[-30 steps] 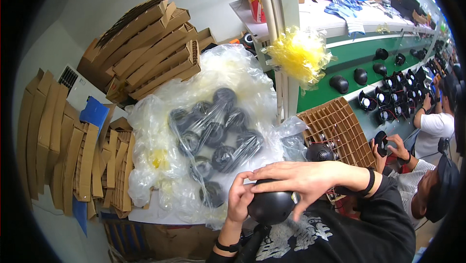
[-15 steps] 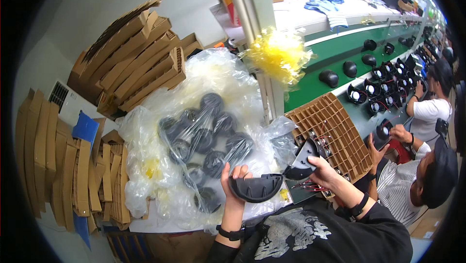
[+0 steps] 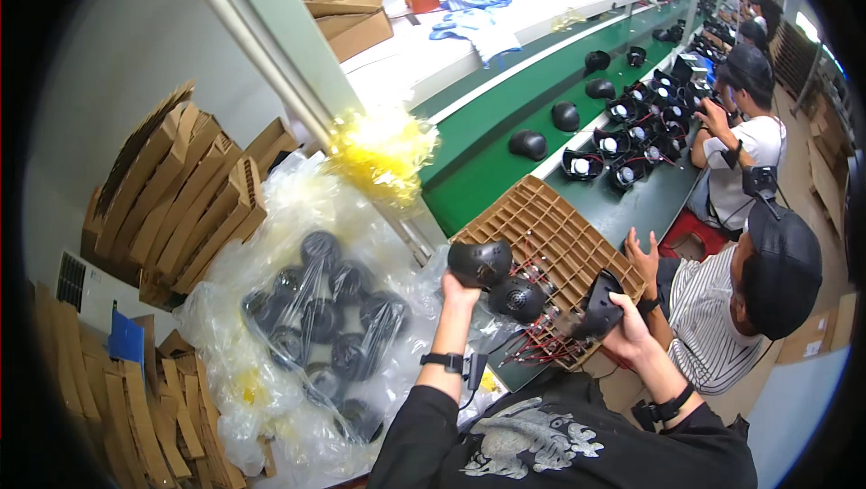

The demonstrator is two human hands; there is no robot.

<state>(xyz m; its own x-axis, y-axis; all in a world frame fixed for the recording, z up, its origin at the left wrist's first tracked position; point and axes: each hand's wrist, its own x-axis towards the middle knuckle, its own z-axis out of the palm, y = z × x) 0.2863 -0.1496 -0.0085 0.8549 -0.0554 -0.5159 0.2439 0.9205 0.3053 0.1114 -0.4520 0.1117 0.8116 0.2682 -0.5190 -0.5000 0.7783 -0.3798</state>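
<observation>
My left hand (image 3: 458,292) holds up a black rounded plastic shell (image 3: 479,262) above the near corner of a brown cardboard divider tray (image 3: 541,223). My right hand (image 3: 624,331) grips a second black shell (image 3: 597,304) at the tray's near right edge. Between the two hands a round black part with red wires (image 3: 517,299) lies on the tray. To my left a big clear plastic bag (image 3: 316,318) is full of several more black shells.
A green conveyor belt (image 3: 505,128) carries black shells (image 3: 529,143) and wired parts (image 3: 580,164) away to the right. Two seated people (image 3: 749,299) work beside me along it. Stacks of folded cardboard (image 3: 180,191) stand at the left. A yellow plastic tuft (image 3: 383,151) hangs on a post.
My hands have moved right from the bag to the divider tray. The piece I held together in front of me is now two black shells, one in each hand.
</observation>
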